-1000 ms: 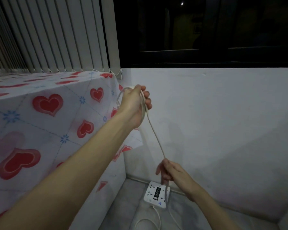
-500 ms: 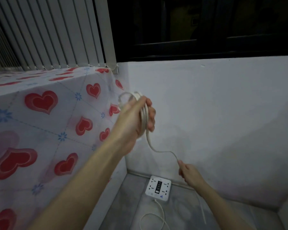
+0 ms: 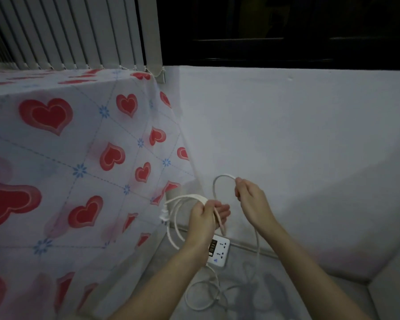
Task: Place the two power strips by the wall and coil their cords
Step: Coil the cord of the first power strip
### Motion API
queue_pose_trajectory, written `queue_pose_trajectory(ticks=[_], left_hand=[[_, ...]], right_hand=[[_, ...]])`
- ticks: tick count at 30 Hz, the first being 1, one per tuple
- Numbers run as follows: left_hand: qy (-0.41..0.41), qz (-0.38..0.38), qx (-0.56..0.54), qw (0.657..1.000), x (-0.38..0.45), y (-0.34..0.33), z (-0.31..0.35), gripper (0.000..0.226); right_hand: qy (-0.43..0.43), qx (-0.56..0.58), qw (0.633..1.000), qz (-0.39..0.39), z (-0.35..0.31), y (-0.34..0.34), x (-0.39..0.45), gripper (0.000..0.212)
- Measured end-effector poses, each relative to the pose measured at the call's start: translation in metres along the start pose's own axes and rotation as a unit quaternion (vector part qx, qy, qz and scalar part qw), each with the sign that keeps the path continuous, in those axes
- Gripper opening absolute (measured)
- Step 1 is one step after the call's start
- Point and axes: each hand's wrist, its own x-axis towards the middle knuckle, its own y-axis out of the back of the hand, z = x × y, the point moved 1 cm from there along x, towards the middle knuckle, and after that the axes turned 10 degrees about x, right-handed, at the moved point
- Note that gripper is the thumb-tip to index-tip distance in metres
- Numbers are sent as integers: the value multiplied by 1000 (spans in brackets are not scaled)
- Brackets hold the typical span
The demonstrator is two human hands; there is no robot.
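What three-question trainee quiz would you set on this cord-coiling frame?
1. True or false: the power strip lies on the floor by the wall.
2. Which hand holds the gathered coil? A) left hand B) right hand
3. Fill in: the right hand pinches a raised ___ of cord.

Key: 1 true; 2 A; 3 loop.

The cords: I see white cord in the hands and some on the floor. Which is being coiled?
The cord looped in the left hand, fed by the right hand. The other cord lies loose on the floor, untouched.
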Motion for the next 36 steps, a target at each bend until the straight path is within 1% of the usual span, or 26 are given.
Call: queue_pose_trajectory(ticks=[1, 3, 6, 8, 10, 12, 14, 16, 18, 20, 22, 26, 28, 31, 36], left_hand=[[20, -4, -46, 999, 5, 1, 0, 25], [38, -16, -98, 994, 10, 1, 1, 29], [31, -48, -167, 984, 9, -4, 5, 32], [25, -78, -195, 977, 7, -5, 9, 38], [13, -95, -210, 973, 6, -5, 11, 40], [15, -108, -224, 968, 4, -5, 14, 39], [21, -117, -243, 963, 2, -7, 16, 35], [16, -120, -251, 960, 1, -8, 19, 28], [4, -101, -264, 959, 4, -7, 27, 24], [-10, -74, -299, 951, 9, -2, 35, 24], [-29, -59, -300, 952, 12, 1, 43, 21], [-67, -54, -259, 962, 14, 5, 49, 15], [-75, -54, -271, 958, 16, 8, 55, 16], [-96, -67, -284, 952, 21, 18, 68, 17], [-138, -55, -236, 960, 28, 31, 105, 20]], right_hand=[[13, -7, 1000, -14, -5, -3, -4, 42], [23, -14, 998, -49, -13, -9, -13, 41], [20, -53, 993, -106, -16, -13, -24, 33], [22, -77, 990, -114, -16, -11, -29, 34], [29, -45, 993, -108, -16, -6, -32, 36], [26, -13, 994, -105, -17, 0, -32, 46], [9, 14, 993, -113, -17, 2, -30, 51], [-10, 41, 991, -128, -15, 3, -32, 51], [-30, 73, 987, -137, -11, 3, -35, 50], [-46, 97, 985, -137, -4, 2, -38, 48], [-50, 106, 984, -137, 2, 0, -40, 47], [-18, 86, 984, -156, 11, -1, -44, 44], [-9, 81, 982, -169, 18, 2, -45, 41], [-20, 95, 977, -192, 31, 5, -46, 40], [-28, 101, 971, -214, 45, 1, -49, 37]])
